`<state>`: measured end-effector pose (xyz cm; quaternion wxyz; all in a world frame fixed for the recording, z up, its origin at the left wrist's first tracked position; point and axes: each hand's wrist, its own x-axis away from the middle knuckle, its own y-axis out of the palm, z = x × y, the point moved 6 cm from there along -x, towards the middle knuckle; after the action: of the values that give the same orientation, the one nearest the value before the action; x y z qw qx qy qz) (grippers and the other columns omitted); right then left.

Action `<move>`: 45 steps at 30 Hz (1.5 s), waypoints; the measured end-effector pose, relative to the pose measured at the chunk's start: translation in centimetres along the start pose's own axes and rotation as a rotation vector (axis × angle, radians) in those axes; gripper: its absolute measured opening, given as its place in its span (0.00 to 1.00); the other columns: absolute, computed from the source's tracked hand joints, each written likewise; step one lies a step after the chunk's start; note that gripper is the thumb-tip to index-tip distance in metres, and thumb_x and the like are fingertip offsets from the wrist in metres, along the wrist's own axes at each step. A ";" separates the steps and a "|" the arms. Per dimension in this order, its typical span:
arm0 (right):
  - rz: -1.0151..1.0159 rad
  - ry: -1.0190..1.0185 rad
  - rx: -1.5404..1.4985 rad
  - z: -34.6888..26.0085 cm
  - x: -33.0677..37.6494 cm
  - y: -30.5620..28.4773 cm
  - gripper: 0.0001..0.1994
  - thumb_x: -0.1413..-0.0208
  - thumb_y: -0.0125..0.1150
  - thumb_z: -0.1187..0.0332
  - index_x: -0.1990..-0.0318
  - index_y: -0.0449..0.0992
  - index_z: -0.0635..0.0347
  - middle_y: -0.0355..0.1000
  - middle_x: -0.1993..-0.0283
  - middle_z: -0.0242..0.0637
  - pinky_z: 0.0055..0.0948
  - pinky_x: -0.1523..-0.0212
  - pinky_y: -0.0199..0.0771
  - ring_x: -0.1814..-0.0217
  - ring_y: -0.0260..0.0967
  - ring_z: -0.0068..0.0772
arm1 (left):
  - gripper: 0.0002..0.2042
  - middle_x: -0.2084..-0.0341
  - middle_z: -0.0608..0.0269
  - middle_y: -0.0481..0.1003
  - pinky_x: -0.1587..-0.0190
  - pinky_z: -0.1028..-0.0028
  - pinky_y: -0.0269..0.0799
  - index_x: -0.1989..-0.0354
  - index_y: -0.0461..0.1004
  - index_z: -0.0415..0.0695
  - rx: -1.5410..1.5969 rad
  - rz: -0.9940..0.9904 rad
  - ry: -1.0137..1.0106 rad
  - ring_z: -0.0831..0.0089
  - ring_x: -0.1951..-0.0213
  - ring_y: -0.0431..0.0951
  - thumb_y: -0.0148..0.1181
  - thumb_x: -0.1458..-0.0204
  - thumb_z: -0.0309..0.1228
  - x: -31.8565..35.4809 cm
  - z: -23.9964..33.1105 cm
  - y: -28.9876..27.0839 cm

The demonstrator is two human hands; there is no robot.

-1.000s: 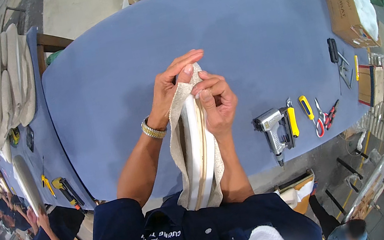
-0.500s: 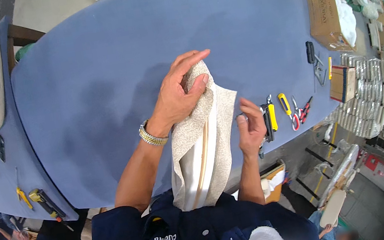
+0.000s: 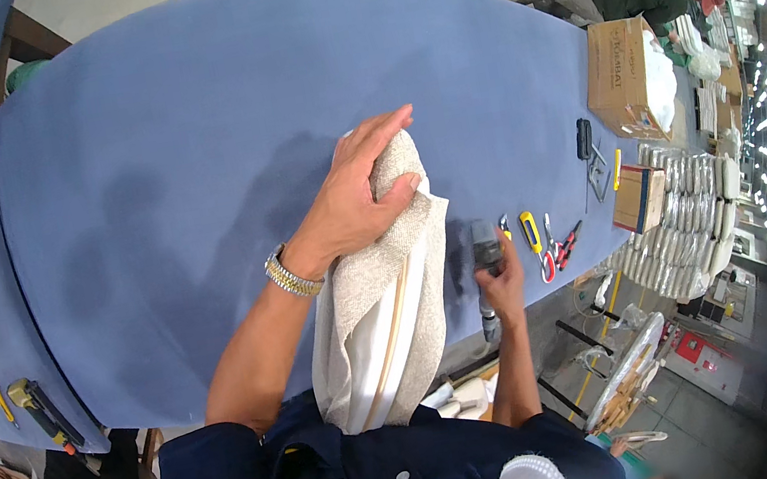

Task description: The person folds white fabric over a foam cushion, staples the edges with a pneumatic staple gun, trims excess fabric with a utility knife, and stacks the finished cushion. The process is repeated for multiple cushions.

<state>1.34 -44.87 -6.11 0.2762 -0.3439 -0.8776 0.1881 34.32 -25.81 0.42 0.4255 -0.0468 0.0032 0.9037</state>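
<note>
A long padded piece in beige woven fabric stands tilted against my body, over the near edge of the blue table. Its fabric hangs apart along one side, baring white padding and a thin tan strip. My left hand is closed over the top end, thumb on the near face and fingers behind. Just right of the piece, my right hand grips a dark staple gun, slightly blurred, held upright above the table edge.
Beyond my right hand lie a yellow-handled tool, red-handled scissors and red pliers. A cardboard box stands at the right end of the blue table. Another staple gun rests on the left table.
My right hand has taken hold of the staple gun and lifted it from beside the tools. The padded piece is turned slightly, its fabric drawn closer over the opening. The view has shifted right.
</note>
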 end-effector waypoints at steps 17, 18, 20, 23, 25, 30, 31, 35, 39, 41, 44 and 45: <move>-0.600 -0.648 0.366 -29.7 -5.5 5.2 0.36 0.60 0.72 0.68 0.37 0.75 0.61 0.77 0.40 0.46 0.36 0.45 0.76 0.45 0.78 0.46 | 0.41 0.31 0.51 0.64 0.26 0.58 0.54 0.24 0.56 0.46 0.030 -0.005 0.050 0.56 0.28 0.61 0.57 0.53 0.17 -0.3 -0.4 0.3; -0.629 -0.635 0.368 -29.6 -5.7 5.3 0.36 0.61 0.73 0.68 0.37 0.75 0.61 0.77 0.40 0.46 0.37 0.45 0.76 0.45 0.78 0.47 | 0.42 0.31 0.51 0.64 0.26 0.57 0.53 0.24 0.56 0.46 0.022 -0.004 0.048 0.56 0.28 0.60 0.57 0.53 0.17 -0.2 -0.5 0.3; -0.652 -0.625 0.386 -29.7 -6.0 5.5 0.38 0.62 0.73 0.68 0.36 0.74 0.61 0.76 0.40 0.47 0.37 0.45 0.76 0.44 0.77 0.48 | 0.42 0.31 0.51 0.64 0.25 0.56 0.53 0.24 0.55 0.46 0.007 -0.004 0.043 0.55 0.28 0.60 0.56 0.53 0.17 -0.2 -0.6 0.2; -0.681 -0.625 0.480 -30.3 -6.0 5.5 0.41 0.65 0.74 0.68 0.34 0.73 0.58 0.76 0.40 0.46 0.38 0.44 0.76 0.44 0.77 0.51 | 0.43 0.31 0.50 0.64 0.25 0.54 0.51 0.24 0.55 0.46 -0.053 0.003 0.063 0.53 0.29 0.60 0.57 0.54 0.19 -0.2 -0.5 0.5; -0.710 -0.610 0.542 -30.7 -6.4 5.6 0.42 0.66 0.75 0.68 0.34 0.72 0.57 0.76 0.40 0.46 0.39 0.44 0.76 0.44 0.76 0.52 | 0.43 0.31 0.50 0.64 0.25 0.54 0.50 0.24 0.54 0.45 -0.070 -0.007 0.081 0.52 0.29 0.60 0.58 0.55 0.20 -0.4 -0.1 0.4; -0.775 -0.557 0.528 -30.7 -6.8 5.8 0.44 0.67 0.74 0.69 0.32 0.71 0.56 0.77 0.42 0.46 0.39 0.44 0.75 0.44 0.77 0.52 | 0.41 0.33 0.47 0.63 0.28 0.50 0.49 0.25 0.56 0.44 -0.056 0.010 0.082 0.50 0.30 0.60 0.62 0.52 0.26 -0.5 -0.5 0.6; -0.770 -0.553 0.550 -30.6 -6.9 5.8 0.43 0.66 0.73 0.69 0.33 0.71 0.57 0.77 0.42 0.46 0.39 0.44 0.75 0.44 0.77 0.53 | 0.41 0.34 0.47 0.63 0.29 0.50 0.49 0.25 0.56 0.44 -0.055 0.011 0.087 0.50 0.30 0.60 0.62 0.52 0.26 -0.5 -0.5 0.6; -0.736 -0.522 0.607 -30.3 -6.3 5.6 0.40 0.64 0.72 0.68 0.34 0.73 0.59 0.78 0.44 0.47 0.39 0.46 0.76 0.46 0.78 0.52 | 0.41 0.33 0.48 0.65 0.26 0.52 0.50 0.25 0.58 0.45 -0.033 0.016 0.075 0.50 0.29 0.60 0.60 0.55 0.22 -0.4 -0.3 0.2; -0.664 -0.631 0.583 -29.9 -5.9 5.8 0.37 0.60 0.70 0.66 0.36 0.74 0.60 0.78 0.45 0.47 0.38 0.49 0.78 0.49 0.79 0.50 | 0.40 0.33 0.48 0.65 0.26 0.51 0.50 0.26 0.60 0.44 -0.015 0.017 0.068 0.50 0.29 0.60 0.60 0.54 0.21 -0.5 -0.4 0.1; -0.659 -0.614 0.594 -30.0 -5.9 5.8 0.36 0.59 0.70 0.65 0.36 0.75 0.60 0.78 0.45 0.46 0.38 0.50 0.79 0.49 0.80 0.48 | 0.40 0.33 0.47 0.65 0.26 0.51 0.51 0.26 0.59 0.44 -0.013 0.012 0.063 0.50 0.29 0.60 0.60 0.54 0.22 -0.5 -0.5 0.0; -0.662 -0.599 0.600 -30.2 -5.9 5.9 0.35 0.59 0.70 0.64 0.36 0.75 0.59 0.79 0.46 0.46 0.37 0.51 0.80 0.50 0.80 0.47 | 0.40 0.34 0.45 0.64 0.26 0.51 0.51 0.26 0.59 0.45 -0.001 0.015 0.071 0.49 0.29 0.60 0.60 0.54 0.22 -0.5 -0.4 -0.2; -0.663 -0.591 0.604 -30.3 -5.9 5.9 0.36 0.59 0.70 0.64 0.36 0.75 0.59 0.79 0.46 0.46 0.37 0.52 0.80 0.50 0.80 0.47 | 0.40 0.34 0.45 0.64 0.26 0.51 0.51 0.26 0.60 0.45 0.001 0.011 0.067 0.49 0.29 0.60 0.60 0.55 0.22 -0.5 -0.4 -0.1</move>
<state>26.47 -40.73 12.29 0.1485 0.1142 -0.8862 0.4238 34.80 -26.14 0.05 0.4201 -0.0767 0.0181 0.9040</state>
